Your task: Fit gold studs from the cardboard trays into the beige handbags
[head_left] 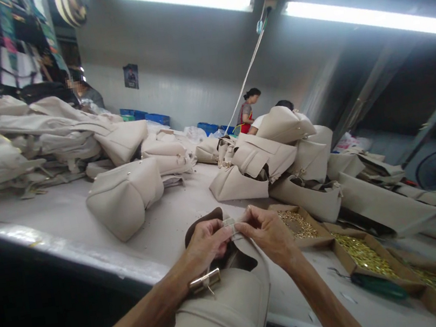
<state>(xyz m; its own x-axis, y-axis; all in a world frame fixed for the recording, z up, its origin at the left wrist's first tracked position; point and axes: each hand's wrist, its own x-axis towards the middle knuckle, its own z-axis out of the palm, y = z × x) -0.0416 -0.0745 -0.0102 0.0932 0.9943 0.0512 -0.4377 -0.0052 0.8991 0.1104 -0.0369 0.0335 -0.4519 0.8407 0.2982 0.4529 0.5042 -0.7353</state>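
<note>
Evidently, left grip (208,240) and right grip (267,231) pinch a strap (229,222), the beige bag (226,304) just below.

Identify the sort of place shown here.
Probably a bag-making workshop: beige leather-like structured handbags crowd a long pale worktable, with open brown cardboard boxes of small shiny gold-coloured pieces.

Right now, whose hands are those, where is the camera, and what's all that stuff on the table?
There's no machine here: those are a person's bare left hand and bare right hand. The one picture comes from a camera worn on that person's head, looking forward and down. Both hands pinch a small pale strap at the top of a beige, leather-looking bag with a gold-coloured metal clasp. On the pale, flat worktable lie more beige bags, and open brown cardboard boxes holding tiny gold-coloured pieces.
</note>
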